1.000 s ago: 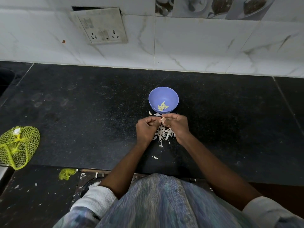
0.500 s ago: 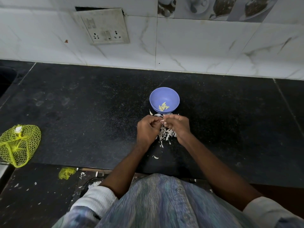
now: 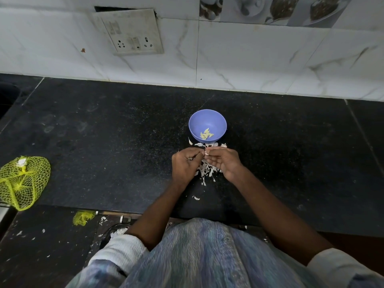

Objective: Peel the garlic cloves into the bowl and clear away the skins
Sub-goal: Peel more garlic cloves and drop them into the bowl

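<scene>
A small blue bowl [image 3: 207,119] stands on the black counter with several peeled garlic cloves [image 3: 206,134] in it. Just in front of the bowl my left hand [image 3: 185,165] and my right hand [image 3: 223,162] meet fingertip to fingertip. Together they pinch a small garlic clove [image 3: 206,152], mostly hidden by the fingers, with a bit of white skin showing. A pile of white garlic skins [image 3: 205,170] lies under and between my hands, reaching up to the bowl's foot.
A yellow mesh bag [image 3: 22,181] lies at the counter's left front edge. A loose skin [image 3: 196,197] sits nearer me. The counter's front edge [image 3: 62,207] drops to a floor littered with skin bits and a yellow mesh scrap [image 3: 83,217]. A tiled wall with a socket plate [image 3: 133,34] is behind.
Both hands have stayed in front of the bowl, their fingers working at the clove; the right hand has turned a little, palm more open towards me.
</scene>
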